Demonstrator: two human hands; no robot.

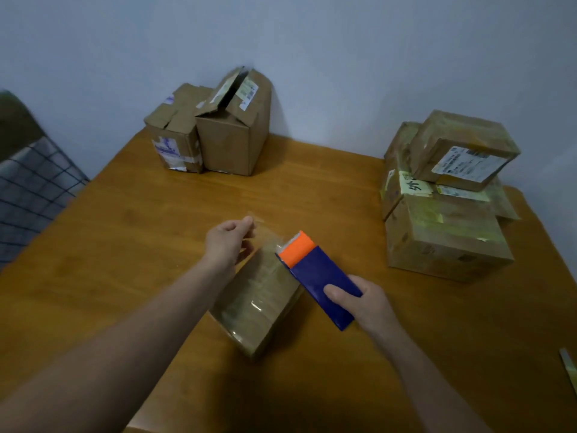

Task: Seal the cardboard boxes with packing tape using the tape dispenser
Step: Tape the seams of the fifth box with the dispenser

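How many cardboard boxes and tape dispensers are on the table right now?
Cardboard boxes: 6 told apart: middle box, 2 far-left boxes, 3 in the right stack, which may hide more
Tape dispenser: 1
Total: 7

Wooden counter [140, 245], orange-brown, glossy, faint plank seams running across it. It fills most of the lower view. One rounded corner shows at the right, and the near edge is just visible at the bottom left.

Plain pale blue-grey wall [343, 57] behind it, bare, meeting the counter's far edge.

Left of the counter and lower down is a grey surface with a dark grid pattern [34, 182]. Cannot tell if it is fabric or wire. Above it at the frame edge is a dark olive-brown shape [15, 120], blurred and unidentifiable.

A thin pale yellow-green strip [569, 367] lies on the counter at the bottom right, cut off by the frame.
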